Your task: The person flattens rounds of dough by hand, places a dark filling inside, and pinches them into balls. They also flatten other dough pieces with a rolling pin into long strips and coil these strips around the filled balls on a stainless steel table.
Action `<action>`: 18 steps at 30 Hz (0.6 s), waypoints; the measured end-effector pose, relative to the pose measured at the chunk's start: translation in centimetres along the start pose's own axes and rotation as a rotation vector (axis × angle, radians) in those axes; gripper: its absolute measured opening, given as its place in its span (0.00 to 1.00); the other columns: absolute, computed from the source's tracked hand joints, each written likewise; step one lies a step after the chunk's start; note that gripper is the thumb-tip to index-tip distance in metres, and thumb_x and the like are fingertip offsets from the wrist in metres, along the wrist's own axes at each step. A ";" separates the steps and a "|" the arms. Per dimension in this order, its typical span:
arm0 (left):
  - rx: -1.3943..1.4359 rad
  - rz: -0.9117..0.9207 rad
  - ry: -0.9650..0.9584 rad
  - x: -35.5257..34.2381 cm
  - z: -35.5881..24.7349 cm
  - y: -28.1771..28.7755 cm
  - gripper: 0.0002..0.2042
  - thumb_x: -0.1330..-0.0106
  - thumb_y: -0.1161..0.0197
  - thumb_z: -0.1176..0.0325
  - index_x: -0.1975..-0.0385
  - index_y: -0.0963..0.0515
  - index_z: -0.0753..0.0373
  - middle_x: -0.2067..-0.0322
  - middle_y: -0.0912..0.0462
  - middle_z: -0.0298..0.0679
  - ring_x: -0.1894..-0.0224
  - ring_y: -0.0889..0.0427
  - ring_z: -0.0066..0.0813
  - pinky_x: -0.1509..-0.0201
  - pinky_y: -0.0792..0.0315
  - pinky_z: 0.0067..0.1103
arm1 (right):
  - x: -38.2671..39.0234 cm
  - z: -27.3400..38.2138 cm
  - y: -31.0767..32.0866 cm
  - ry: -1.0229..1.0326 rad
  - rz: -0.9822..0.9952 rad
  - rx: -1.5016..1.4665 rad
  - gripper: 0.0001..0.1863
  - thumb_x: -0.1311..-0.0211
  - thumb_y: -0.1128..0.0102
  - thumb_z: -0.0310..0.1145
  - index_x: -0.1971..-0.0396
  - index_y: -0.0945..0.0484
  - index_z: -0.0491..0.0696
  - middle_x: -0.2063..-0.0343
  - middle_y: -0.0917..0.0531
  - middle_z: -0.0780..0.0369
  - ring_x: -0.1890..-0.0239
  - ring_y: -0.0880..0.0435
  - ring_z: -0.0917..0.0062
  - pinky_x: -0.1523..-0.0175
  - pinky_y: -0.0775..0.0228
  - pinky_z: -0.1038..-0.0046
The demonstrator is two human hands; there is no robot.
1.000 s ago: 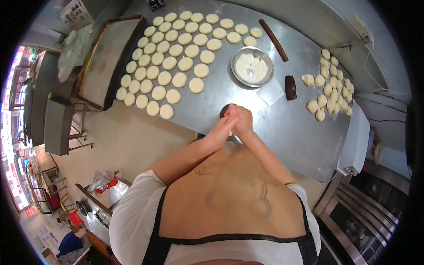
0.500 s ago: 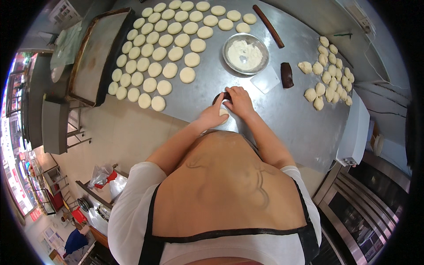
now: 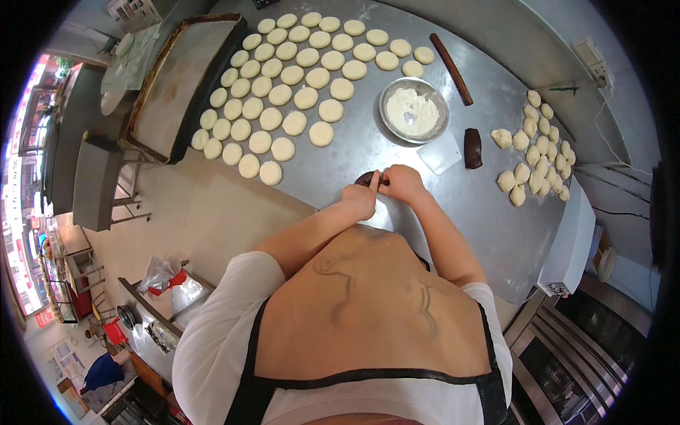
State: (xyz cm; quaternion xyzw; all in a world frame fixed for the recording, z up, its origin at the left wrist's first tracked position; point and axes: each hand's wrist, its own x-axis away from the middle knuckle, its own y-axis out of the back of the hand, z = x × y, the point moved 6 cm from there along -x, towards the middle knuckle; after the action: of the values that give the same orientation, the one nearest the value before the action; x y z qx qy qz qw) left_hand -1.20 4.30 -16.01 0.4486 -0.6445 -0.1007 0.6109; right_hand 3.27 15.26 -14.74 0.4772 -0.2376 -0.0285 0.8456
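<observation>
Both my hands meet at the near edge of the steel table, around a dark brown lump of paste [image 3: 366, 179]. My right hand [image 3: 405, 183] is closed, with its fingertips pinching the lump's right end. My left hand [image 3: 360, 200] is curled, and one finger reaches across the lump. A pale dough piece showed by this hand a moment ago; its closed fingers now cover it. Beyond them stands a metal bowl of white flour [image 3: 414, 113], and a flat pale scraper [image 3: 440, 154] lies beside it. To the right lies a dark brown block of paste [image 3: 472, 149].
Flattened dough rounds [image 3: 280, 95] lie in rows at the left of the steel table [image 3: 453, 212]. Small dough pieces [image 3: 542, 156] cluster at the right. A wooden rolling pin [image 3: 451, 69] lies at the back. A large baking tray [image 3: 177, 85] stands left of the table.
The pale dough piece beneath my hands has gone out of sight. My left hand has curled more tightly. The whole view has shifted, moving the table's contents rightward and slightly down.
</observation>
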 end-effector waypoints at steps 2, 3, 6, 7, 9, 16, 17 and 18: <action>0.118 0.047 -0.016 0.7 0.4 1.0 0.45 0.39 0.41 0.63 0.25 0.60 0.61 0.56 0.16 0.48 0.58 0.14 0.38 0.56 0.23 0.31 | 1.1 -2.7 -1.1 -0.080 0.113 -0.426 0.12 0.39 0.43 0.37 0.77 0.19 0.48 0.70 0.16 0.63 0.71 0.20 0.78 0.66 0.29 0.72; 0.221 -0.018 -0.087 0.8 1.0 1.2 0.42 0.39 0.40 0.62 0.27 0.54 0.61 0.57 0.16 0.47 0.58 0.15 0.36 0.55 0.23 0.30 | 1.7 -3.0 -0.7 -0.212 0.015 -0.746 0.15 0.36 0.45 0.40 0.78 0.20 0.49 0.74 0.18 0.64 0.73 0.22 0.80 0.68 0.31 0.73; 0.633 -0.117 -0.225 1.1 2.0 1.9 0.32 0.38 0.37 0.59 0.36 0.38 0.64 0.59 0.16 0.44 0.58 0.15 0.33 0.54 0.23 0.28 | 4.6 -5.0 -1.3 -0.482 -0.281 -1.567 0.24 0.27 0.56 0.52 0.78 0.26 0.52 0.84 0.26 0.70 0.82 0.33 0.85 0.77 0.41 0.77; 0.846 -0.079 -0.199 2.0 1.8 2.7 0.27 0.37 0.37 0.59 0.40 0.34 0.65 0.58 0.16 0.42 0.58 0.15 0.33 0.54 0.23 0.28 | 5.3 -5.9 -2.0 -0.524 -0.340 -1.587 0.23 0.27 0.56 0.52 0.76 0.28 0.52 0.83 0.26 0.69 0.83 0.33 0.84 0.77 0.43 0.78; 1.319 -0.019 -0.162 2.4 1.6 2.6 0.20 0.34 0.38 0.61 0.47 0.28 0.65 0.57 0.17 0.39 0.56 0.16 0.32 0.52 0.22 0.27 | 6.3 -6.9 -3.0 -0.602 -0.459 -1.626 0.22 0.27 0.56 0.52 0.74 0.30 0.50 0.82 0.26 0.68 0.83 0.35 0.82 0.78 0.46 0.79; 2.143 0.090 -0.124 2.7 0.6 2.4 0.13 0.28 0.43 0.65 0.49 0.27 0.65 0.52 0.20 0.41 0.50 0.20 0.33 0.43 0.23 0.28 | 5.5 -2.9 -1.5 -0.588 -0.576 -1.848 0.17 0.26 0.53 0.44 0.61 0.26 0.44 0.77 0.22 0.61 0.80 0.25 0.78 0.75 0.30 0.75; 2.228 0.109 -0.076 2.7 0.5 2.3 0.14 0.27 0.44 0.64 0.48 0.27 0.65 0.53 0.20 0.41 0.49 0.20 0.34 0.43 0.23 0.28 | 5.5 -2.9 -1.2 -0.537 -0.568 -1.805 0.18 0.26 0.53 0.44 0.60 0.25 0.44 0.77 0.21 0.61 0.80 0.25 0.77 0.75 0.30 0.76; 2.277 0.105 -0.025 2.8 0.7 2.2 0.14 0.27 0.44 0.64 0.47 0.28 0.65 0.53 0.20 0.42 0.49 0.20 0.34 0.42 0.24 0.29 | 5.8 -1.8 -0.2 -0.515 -0.585 -1.751 0.19 0.25 0.54 0.47 0.70 0.27 0.47 0.80 0.25 0.64 0.83 0.30 0.79 0.79 0.38 0.78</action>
State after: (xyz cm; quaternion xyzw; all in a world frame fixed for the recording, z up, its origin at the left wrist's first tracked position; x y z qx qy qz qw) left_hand -2.39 3.31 -12.74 0.7139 -0.3858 0.5637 -0.1540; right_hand 9.20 15.03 -13.49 -0.3045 -0.1822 -0.5101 0.7835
